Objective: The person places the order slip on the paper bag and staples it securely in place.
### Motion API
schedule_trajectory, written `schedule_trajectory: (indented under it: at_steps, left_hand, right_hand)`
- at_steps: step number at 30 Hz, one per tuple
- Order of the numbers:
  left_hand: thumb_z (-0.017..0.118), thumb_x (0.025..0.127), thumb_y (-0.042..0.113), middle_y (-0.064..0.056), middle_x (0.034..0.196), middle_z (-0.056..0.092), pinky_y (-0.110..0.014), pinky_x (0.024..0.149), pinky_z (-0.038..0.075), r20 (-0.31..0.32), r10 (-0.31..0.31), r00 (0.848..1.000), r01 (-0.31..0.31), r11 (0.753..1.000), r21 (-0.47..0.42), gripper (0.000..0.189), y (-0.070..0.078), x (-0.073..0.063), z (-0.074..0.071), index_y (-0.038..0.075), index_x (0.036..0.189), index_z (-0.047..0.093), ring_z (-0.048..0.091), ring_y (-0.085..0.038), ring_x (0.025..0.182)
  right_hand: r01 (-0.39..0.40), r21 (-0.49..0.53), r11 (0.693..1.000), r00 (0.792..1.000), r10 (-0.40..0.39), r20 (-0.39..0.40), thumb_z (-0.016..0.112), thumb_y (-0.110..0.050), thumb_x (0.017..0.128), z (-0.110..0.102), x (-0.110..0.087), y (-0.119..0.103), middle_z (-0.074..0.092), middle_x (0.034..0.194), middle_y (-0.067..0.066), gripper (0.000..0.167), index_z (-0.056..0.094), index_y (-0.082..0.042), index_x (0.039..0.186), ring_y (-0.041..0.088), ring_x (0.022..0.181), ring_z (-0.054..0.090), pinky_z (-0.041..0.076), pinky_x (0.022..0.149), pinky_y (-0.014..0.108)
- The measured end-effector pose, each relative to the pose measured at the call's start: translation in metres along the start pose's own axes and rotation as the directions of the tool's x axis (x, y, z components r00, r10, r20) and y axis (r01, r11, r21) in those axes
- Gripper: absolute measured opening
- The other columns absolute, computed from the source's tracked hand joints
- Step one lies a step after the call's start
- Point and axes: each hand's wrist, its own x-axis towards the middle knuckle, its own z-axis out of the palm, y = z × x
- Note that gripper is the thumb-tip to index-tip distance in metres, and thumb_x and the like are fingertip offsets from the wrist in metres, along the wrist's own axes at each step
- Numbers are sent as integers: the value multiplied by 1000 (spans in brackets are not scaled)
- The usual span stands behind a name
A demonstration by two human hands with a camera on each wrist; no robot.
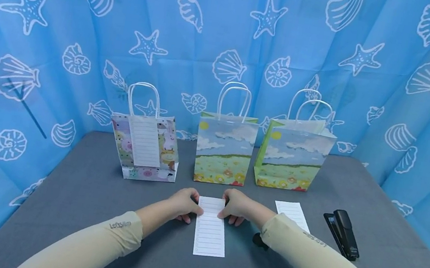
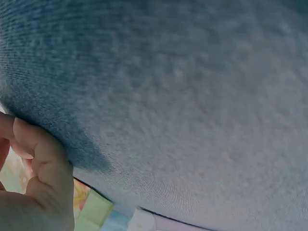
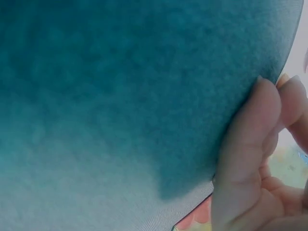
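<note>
A white lined checklist sheet (image 1: 209, 237) is upright in front of me, low over the grey table. My left hand (image 1: 183, 202) pinches its left edge near the top, thumb on the face of the paper. On the opposite edge my right hand (image 1: 237, 204) pinches it the same way. Both wrist views show mostly table cloth, with the curled fingers of the left hand (image 2: 45, 173) and of the right hand (image 3: 245, 154) at the side. Straight behind the sheet stands a paper gift bag (image 1: 224, 154) with a meadow print and white handles.
To the left stands an animal-print bag (image 1: 171, 146) with a lined sheet (image 1: 144, 142) on its front. Another meadow bag (image 1: 294, 160) stands at right. A second lined sheet (image 1: 292, 213) and a black stapler (image 1: 343, 234) lie right; a small black object (image 1: 260, 241) is partly under my right forearm.
</note>
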Motion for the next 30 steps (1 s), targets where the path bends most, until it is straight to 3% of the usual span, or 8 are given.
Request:
schedule_trajectory:
  at_steps: [7, 11, 13, 16, 24, 30]
  left_hand:
    - [69, 90, 11, -5, 74, 58, -28, 49, 39, 32, -13, 999, 15, 999, -45, 12, 2, -3, -3, 10, 86, 58, 55, -11, 45]
    - [68, 91, 11, -4, 74, 59, -28, 49, 40, 52, -7, 999, 10, 998, -60, 11, 3, -5, -4, 9, 86, 58, 55, -11, 45]
    - [67, 91, 11, -4, 74, 59, -28, 50, 40, 53, 3, 999, 1, 997, -74, 10, 3, -5, -5, 9, 87, 57, 56, -11, 46]
    - [65, 92, 12, -4, 74, 59, -29, 52, 41, 41, 10, 999, -5, 994, -110, 10, 3, -5, -5, 9, 88, 57, 57, -12, 48]
    - [62, 94, 12, -4, 73, 59, -33, 57, 34, -22, 76, 997, -79, 974, -214, 11, 13, -14, -12, 9, 86, 55, 57, -12, 47]
    - [60, 97, 13, -5, 78, 60, -30, 53, 35, -36, 129, 991, -134, 957, -256, 9, 31, -20, -26, 7, 91, 56, 58, -12, 51]
  right_hand:
    - [7, -16, 1000, 1000, -7, 7, 76, -8, 85, 0, -1, 1, 59, 80, 11, 27, 60, -4, 106, 18, 54, 56, 52, 51, 32]
    - [9, 76, 997, 1000, -10, 12, 72, -8, 88, -3, -3, 6, 55, 70, 8, 15, 58, -5, 84, 16, 51, 55, 50, 48, 30]
    - [8, 131, 991, 1000, -10, 13, 70, -9, 89, -6, -4, 8, 53, 66, 6, 27, 51, -7, 71, 16, 49, 54, 49, 47, 28]
    - [23, 174, 984, 1000, -26, 16, 68, -10, 91, -9, -6, 10, 51, 65, 4, 36, 44, -11, 65, 15, 50, 52, 46, 46, 27]
    - [122, 252, 960, 992, -112, -57, 65, -12, 94, -22, -10, 5, 50, 67, 3, 31, 47, -11, 68, 16, 59, 48, 42, 52, 29]
    - [174, 383, 907, 984, -149, -95, 61, -10, 96, -38, -16, -1, 58, 79, 4, 17, 57, -6, 80, 19, 73, 55, 46, 64, 35]
